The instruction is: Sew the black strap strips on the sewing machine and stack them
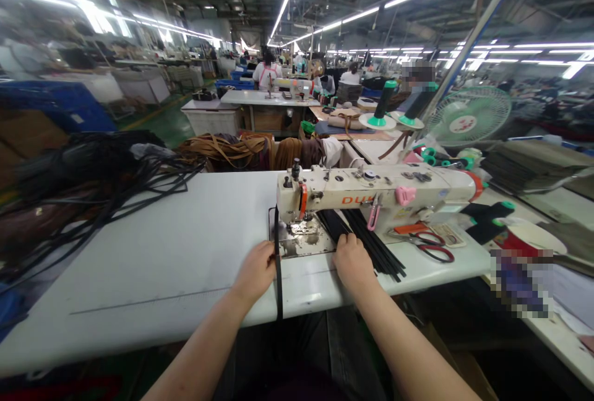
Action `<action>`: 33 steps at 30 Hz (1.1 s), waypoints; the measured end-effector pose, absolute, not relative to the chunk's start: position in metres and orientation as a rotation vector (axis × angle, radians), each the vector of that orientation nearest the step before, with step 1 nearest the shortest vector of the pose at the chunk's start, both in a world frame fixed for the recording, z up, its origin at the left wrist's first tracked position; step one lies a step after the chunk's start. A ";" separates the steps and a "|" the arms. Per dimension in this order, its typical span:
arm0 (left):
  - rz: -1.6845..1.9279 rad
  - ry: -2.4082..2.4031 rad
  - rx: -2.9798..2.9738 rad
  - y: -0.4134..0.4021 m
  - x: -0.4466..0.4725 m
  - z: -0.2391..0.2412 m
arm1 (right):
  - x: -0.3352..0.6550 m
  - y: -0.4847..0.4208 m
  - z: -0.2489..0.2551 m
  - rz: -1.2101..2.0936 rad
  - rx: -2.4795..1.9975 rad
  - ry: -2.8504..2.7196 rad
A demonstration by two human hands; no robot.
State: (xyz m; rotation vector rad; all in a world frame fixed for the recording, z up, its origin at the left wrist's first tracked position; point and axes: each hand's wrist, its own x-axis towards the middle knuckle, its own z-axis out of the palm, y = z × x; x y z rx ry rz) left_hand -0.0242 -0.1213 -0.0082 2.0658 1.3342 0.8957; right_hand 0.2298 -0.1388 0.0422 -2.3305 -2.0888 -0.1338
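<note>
A long narrow black strap (279, 283) hangs over the table's front edge and runs up to the left end of the sewing machine (343, 187). My left hand (257, 272) is closed at the strap's left side, its fingertips partly hidden against it. To the right, my right hand (353, 260) has its fingers curled down on the end of a black strip (331, 223) under the machine arm. A bundle of thin black strips (378, 249) lies beside that hand. Between my hands is the worn metal needle plate (301, 241).
Scissors with red handles (436, 246) lie right of the strips. Black straps (139, 197) spill over the table's (199, 234) left side. Thread cones (384, 104), a green fan (468, 117) and brown straps (232, 148) are behind. Other people sit at machines farther back.
</note>
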 end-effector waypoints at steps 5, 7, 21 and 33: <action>0.896 1.339 2.076 -0.122 -0.023 -0.007 | 0.229 -0.136 0.042 -0.117 -2.349 -2.075; 0.896 1.348 2.074 -0.122 -0.023 -0.006 | 0.232 -0.134 0.042 -0.082 -2.347 -2.065; 0.857 1.341 2.067 -0.120 -0.024 -0.009 | 0.236 -0.138 0.053 0.665 -2.155 -1.522; 1.051 1.378 1.941 -0.120 -0.022 -0.016 | 0.211 -0.219 0.033 1.536 -1.527 -0.675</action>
